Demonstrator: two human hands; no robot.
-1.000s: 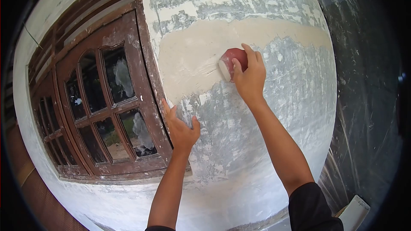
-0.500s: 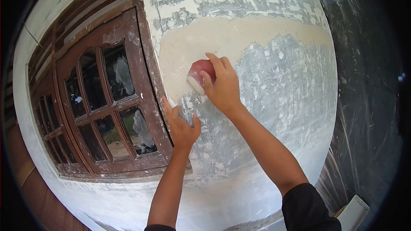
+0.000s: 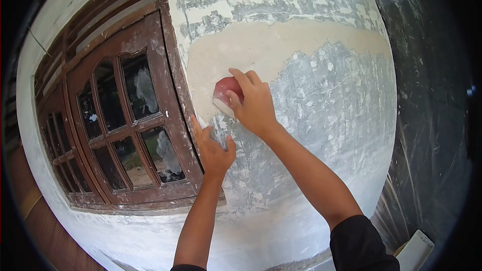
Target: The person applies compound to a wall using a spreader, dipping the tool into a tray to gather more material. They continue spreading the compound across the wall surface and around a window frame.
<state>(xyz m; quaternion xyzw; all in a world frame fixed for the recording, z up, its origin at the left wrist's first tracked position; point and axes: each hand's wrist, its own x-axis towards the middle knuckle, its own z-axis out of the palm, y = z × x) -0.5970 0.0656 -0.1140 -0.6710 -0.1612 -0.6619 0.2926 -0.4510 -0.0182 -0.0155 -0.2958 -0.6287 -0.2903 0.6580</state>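
My right hand [image 3: 255,103] grips a small red putty spreader [image 3: 236,86] with a whitish strip along its lower edge. The spreader lies against the wall at the lower border of a smooth beige putty patch [image 3: 216,52]. Lower and to the left, my left hand [image 3: 216,153] has its fingers apart and holds nothing. Its fingertips are at the wall next to the window frame [image 3: 182,88].
A brown wooden window [image 3: 120,120] with glass panes fills the left side. Bare, scuffed grey wall [image 3: 331,100] surrounds the putty. At right hangs a dark sheet [image 3: 427,120], with a white board-like piece [image 3: 416,251] at the bottom right.
My right hand has slid slightly left and down along the putty with the spreader. The left hand has stayed nearly where it was.
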